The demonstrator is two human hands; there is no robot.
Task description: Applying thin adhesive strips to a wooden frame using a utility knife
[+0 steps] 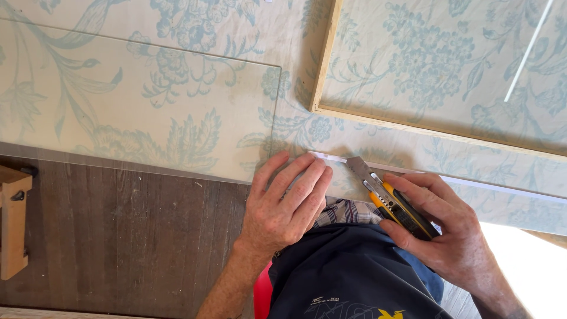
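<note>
left hand (287, 204) open, flat on patterned cloth (366, 139) at tabletop edge | right hand (440, 227) gripping yellow knife (391, 198), blade tip on white strip (472, 180) just right of left fingertips | glass sheet (136, 100) beyond and left of left hand | wooden frame (323, 65) beyond both hands | wooden block (13, 227) far left

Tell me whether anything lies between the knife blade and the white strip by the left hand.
Nothing visible does. The right hand holds the yellow utility knife with its blade tip right at the white strip. The left hand lies flat beside it, left of the blade, not across it.
</note>
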